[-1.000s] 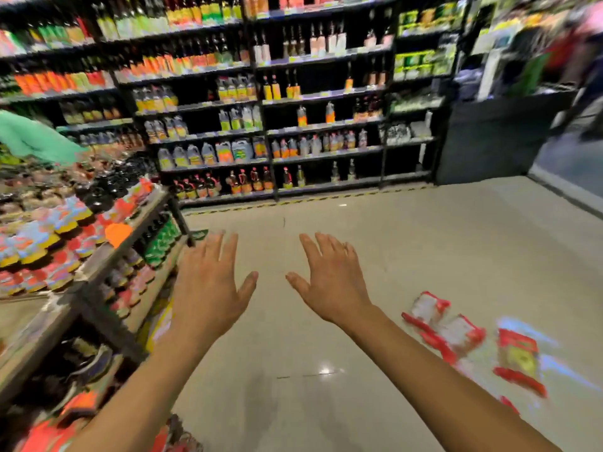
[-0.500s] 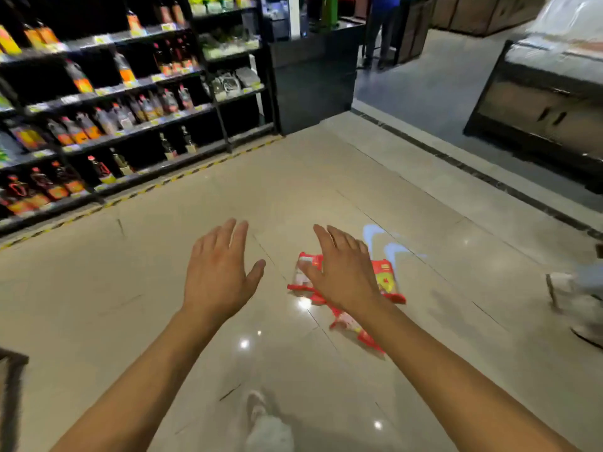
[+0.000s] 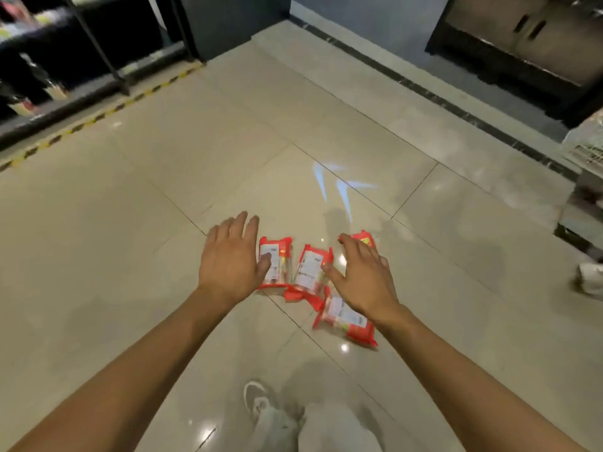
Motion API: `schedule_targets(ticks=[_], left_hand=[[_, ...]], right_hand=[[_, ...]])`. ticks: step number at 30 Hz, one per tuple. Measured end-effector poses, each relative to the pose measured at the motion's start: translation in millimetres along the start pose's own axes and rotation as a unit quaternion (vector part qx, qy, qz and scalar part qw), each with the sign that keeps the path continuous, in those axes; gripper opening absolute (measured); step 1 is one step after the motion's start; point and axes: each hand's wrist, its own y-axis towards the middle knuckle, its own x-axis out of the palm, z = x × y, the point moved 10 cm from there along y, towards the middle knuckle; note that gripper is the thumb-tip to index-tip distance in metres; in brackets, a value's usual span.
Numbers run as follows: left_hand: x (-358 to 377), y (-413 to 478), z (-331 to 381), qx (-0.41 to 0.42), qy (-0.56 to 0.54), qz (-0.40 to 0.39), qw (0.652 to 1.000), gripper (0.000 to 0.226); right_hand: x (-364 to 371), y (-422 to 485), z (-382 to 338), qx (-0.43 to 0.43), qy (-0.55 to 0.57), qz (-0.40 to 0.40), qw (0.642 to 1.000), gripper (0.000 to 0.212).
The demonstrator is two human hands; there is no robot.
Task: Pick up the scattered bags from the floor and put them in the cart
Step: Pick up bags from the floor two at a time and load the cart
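Several red-and-white bags lie scattered on the beige tiled floor in front of me. One bag (image 3: 275, 265) is just right of my left hand (image 3: 230, 262), a second bag (image 3: 310, 267) lies between my hands, a third bag (image 3: 347, 321) sits below my right wrist, and a fourth bag (image 3: 363, 239) peeks out beyond my right hand (image 3: 362, 275). Both hands hover over the bags with fingers spread and hold nothing. No cart is in view.
Dark shelving (image 3: 58, 60) with bottles stands at the back left behind a yellow-black floor stripe (image 3: 98, 119). A dark counter (image 3: 528, 37) is at the back right. Another person's white shoe (image 3: 589, 277) shows at the right edge. My own shoe (image 3: 261, 402) is below.
My view has swung right and down from the shelves to the floor. Both hands, still empty and spread, have come down close over the bags, which now lie between them.
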Motion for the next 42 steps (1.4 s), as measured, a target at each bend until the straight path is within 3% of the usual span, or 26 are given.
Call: schedule_targets(ticks=[6,13,18,21,25,28,30,34,38,42], left_hand=[[196.9,108.1,-42.8,-0.031,-0.034,-0.088,0.995,0.076],[478.2,177.9,-97.2,-0.138,-0.123,-0.177,0.967,0.075],[654.0,204.7,-141.5,-0.287,-0.322,-0.206,0.879,0.079],[736.5,219.0,-171.7,-0.334,-0.383,-0.185,0.841,0.102],[809.5,223.6,-194.9,-0.372,-0.464,-0.195,0.78,0.096],[802.8,223.9,-189.8,-0.392,-0.485,-0.182,0.761,0.083],[774.6,221.6,-184.4,-0.399,-0.478,-0.152,0.768,0.068],[683.4,203.4,-192.4,-0.391,-0.466,-0.098,0.788,0.066],[522.4,170.5,-211.4,-0.383,-0.483,-0.023,0.787,0.071],[310.6,125.0,-215.5,-0.368,-0.497,0.047,0.784,0.064]], right_hand=[[164.1,126.0,76.4,0.091,0.09,-0.051,0.99,0.076],[410.8,229.0,193.1,0.226,0.185,-0.131,0.947,0.068],[541.9,299.4,251.4,0.284,0.275,-0.126,0.91,0.061],[597.3,332.5,282.5,0.318,0.319,-0.086,0.889,0.068],[635.9,348.3,308.1,0.342,0.362,-0.043,0.866,0.076],[637.9,353.1,308.0,0.329,0.383,-0.032,0.863,0.083],[619.9,353.6,297.2,0.312,0.381,-0.022,0.87,0.083],[538.4,341.9,244.9,0.254,0.376,0.004,0.891,0.074],[410.9,315.1,162.9,0.187,0.396,0.015,0.899,0.075],[237.1,264.7,58.4,0.114,0.432,0.034,0.894,0.074]])
